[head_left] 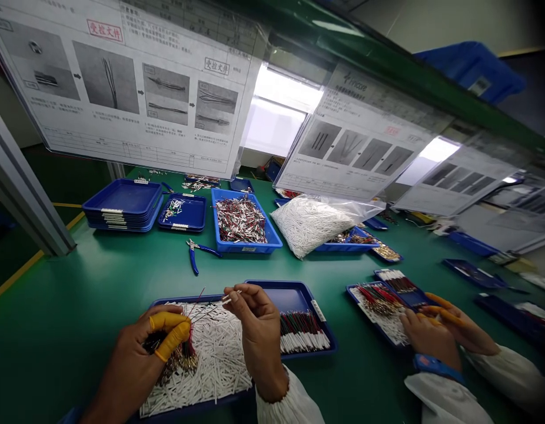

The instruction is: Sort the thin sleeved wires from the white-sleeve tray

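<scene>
My left hand (135, 353), with yellow finger covers on thumb and index finger, pinches thin red and dark wires (196, 309). Below those fingers, a bundle of dark and red wires with brassy ends (184, 360) hangs over the tray; whether the palm holds it too is hidden. Level with it, my right hand (261, 330) is closed on small white tubes (228, 299) close to the wire tips. Whether a wire enters a tube is too small to tell. Both hands are above a blue tray (202, 398) full of loose white tubes (223, 353).
A second blue tray (276, 288) holds rows of wires with white ends (303, 333). Behind are blue-handled cutters (197, 253), a bin of wires (239, 218), stacked trays (122, 197) and a bag of white tubes (312, 221). At right, a co-worker's hands (435, 335) work over trays.
</scene>
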A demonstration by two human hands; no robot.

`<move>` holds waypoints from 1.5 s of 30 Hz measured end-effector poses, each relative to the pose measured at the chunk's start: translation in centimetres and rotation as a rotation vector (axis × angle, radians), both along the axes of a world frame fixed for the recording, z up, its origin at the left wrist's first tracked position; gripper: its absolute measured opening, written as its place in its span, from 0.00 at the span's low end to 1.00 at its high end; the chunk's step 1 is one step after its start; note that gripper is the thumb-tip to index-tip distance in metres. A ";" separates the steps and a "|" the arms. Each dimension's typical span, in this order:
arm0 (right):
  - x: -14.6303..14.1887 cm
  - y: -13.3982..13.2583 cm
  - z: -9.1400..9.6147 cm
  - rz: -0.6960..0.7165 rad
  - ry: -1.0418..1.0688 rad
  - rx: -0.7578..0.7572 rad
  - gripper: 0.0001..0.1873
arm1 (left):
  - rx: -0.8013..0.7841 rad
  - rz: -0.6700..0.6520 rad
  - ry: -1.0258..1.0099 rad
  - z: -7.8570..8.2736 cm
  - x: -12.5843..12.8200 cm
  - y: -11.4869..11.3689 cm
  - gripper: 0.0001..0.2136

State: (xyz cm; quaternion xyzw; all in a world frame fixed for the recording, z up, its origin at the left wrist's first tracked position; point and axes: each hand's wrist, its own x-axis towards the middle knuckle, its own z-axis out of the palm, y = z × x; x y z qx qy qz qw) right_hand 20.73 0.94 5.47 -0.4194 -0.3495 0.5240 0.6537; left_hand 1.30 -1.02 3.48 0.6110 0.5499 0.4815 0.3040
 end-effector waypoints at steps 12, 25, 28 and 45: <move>-0.8 -0.4 0.7 -0.039 -0.062 0.070 0.12 | 0.020 0.004 0.055 -0.1 0.1 0.1 0.10; -0.5 -0.2 0.7 -0.003 -0.015 0.086 0.10 | 0.033 -0.016 0.195 0.0 0.0 0.1 0.10; -0.4 -0.2 0.6 0.021 -0.035 0.085 0.10 | 0.039 -0.013 0.210 -0.1 0.0 0.0 0.11; 0.2 -0.2 0.6 0.137 -0.095 0.087 0.09 | 0.026 -0.021 0.199 -0.1 0.1 0.0 0.11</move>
